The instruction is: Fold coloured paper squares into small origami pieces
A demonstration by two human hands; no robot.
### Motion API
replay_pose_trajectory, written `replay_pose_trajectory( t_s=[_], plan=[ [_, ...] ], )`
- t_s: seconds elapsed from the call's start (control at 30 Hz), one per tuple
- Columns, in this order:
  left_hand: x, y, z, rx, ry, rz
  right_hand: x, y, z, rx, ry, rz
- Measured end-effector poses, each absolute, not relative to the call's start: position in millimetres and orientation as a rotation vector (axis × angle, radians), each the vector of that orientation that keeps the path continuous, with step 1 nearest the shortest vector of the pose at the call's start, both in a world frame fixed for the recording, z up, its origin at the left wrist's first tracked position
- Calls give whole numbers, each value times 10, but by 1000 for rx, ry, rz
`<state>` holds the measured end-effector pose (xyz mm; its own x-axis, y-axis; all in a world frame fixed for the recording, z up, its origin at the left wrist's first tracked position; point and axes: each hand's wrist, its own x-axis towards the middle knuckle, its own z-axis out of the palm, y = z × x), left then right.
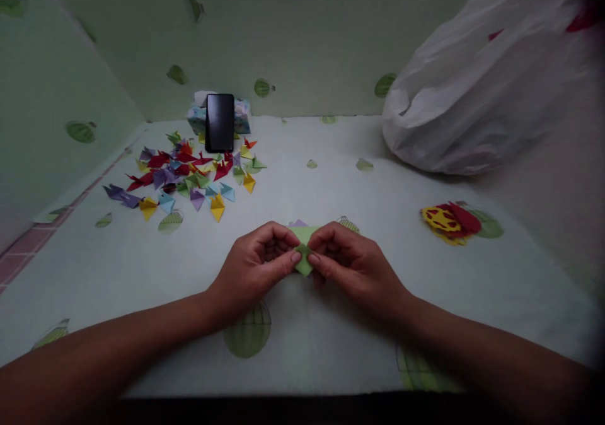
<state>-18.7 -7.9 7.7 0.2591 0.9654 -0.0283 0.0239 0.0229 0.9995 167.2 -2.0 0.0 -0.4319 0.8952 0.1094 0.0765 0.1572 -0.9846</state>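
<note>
My left hand (258,262) and my right hand (348,260) meet at the middle of the pale sheet, fingers curled, both pinching a small folded light-green paper (304,248). The thumbs press on its lower point. A bit of lilac paper (297,223) peeks out just behind the green piece.
A heap of several small folded paper triangles in many colours (189,176) lies at the back left. Behind it a black phone (220,122) stands against a patterned box (242,115). A white plastic bag (482,91) bulks at the back right. Red and yellow folded pieces (450,221) lie at right.
</note>
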Motion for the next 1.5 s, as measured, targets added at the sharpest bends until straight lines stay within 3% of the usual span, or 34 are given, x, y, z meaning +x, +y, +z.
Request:
replay_pose_trajectory(
  t_s=[0.67, 1.23, 1.33, 1.5],
  plan=[
    [-215, -95, 56, 1176, 982, 965, 1695, -45, -7, -858, -1775, 1124],
    [-206, -87, 76, 1204, 1001, 943, 1726, -31, -22, -759, -2117, 653],
    [-199, -84, 76, 1273, 1042, 965, 1722, -29, -11, -794, -2072, 713],
    [-215, -90, 65, 1428, 1087, 1026, 1733, 3, 21, -930, -1815, 1150]
  ],
)
